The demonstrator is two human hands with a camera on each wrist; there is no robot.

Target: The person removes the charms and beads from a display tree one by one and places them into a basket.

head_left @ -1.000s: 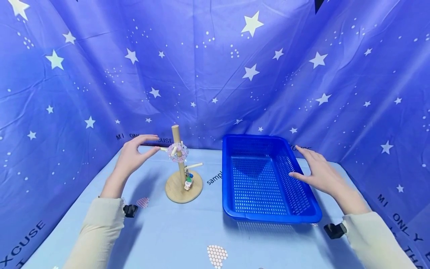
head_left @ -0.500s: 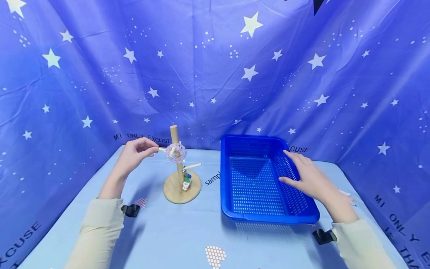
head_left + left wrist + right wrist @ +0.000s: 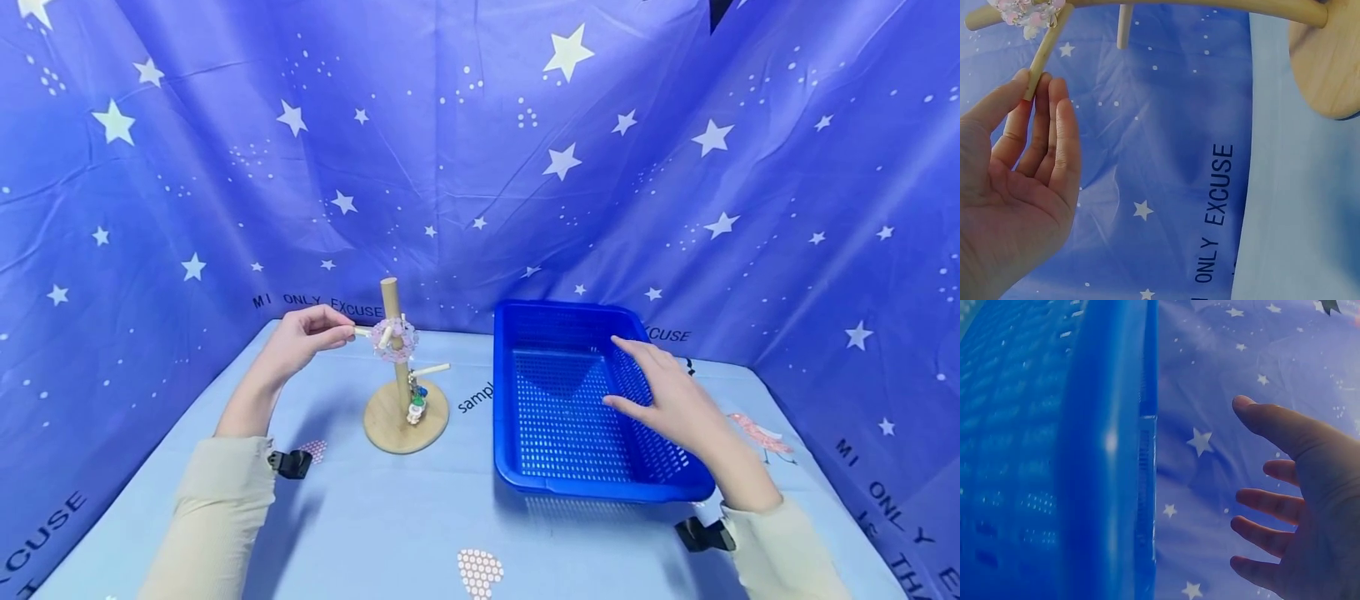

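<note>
A wooden peg stand [image 3: 389, 293] rises from its round base [image 3: 384, 435] left of centre. Around its upper part hangs a pink beaded bracelet [image 3: 408, 339], and lower down dangles a keychain-like charm [image 3: 417, 404] with green, blue and white pieces. My left hand [image 3: 292, 348] pinches the end of one peg [image 3: 1049, 51] between thumb and index finger; its other fingers are loosely bent. With fingers spread and nothing held, my right hand [image 3: 681, 408] hovers above the right side of a blue plastic basket [image 3: 504, 400]. The basket's interior shows no contents.
A pale blue cloth [image 3: 375, 525] covers the table, printed with hearts and lettering. Behind and at both sides hangs a blue star-patterned curtain [image 3: 450, 167]. Another peg [image 3: 435, 368] juts out rightward, low on the stand.
My left thumb and index finger have closed on the peg's end. My right hand has moved leftward, from beside the basket's right rim to over it. Stand and basket look unmoved.
</note>
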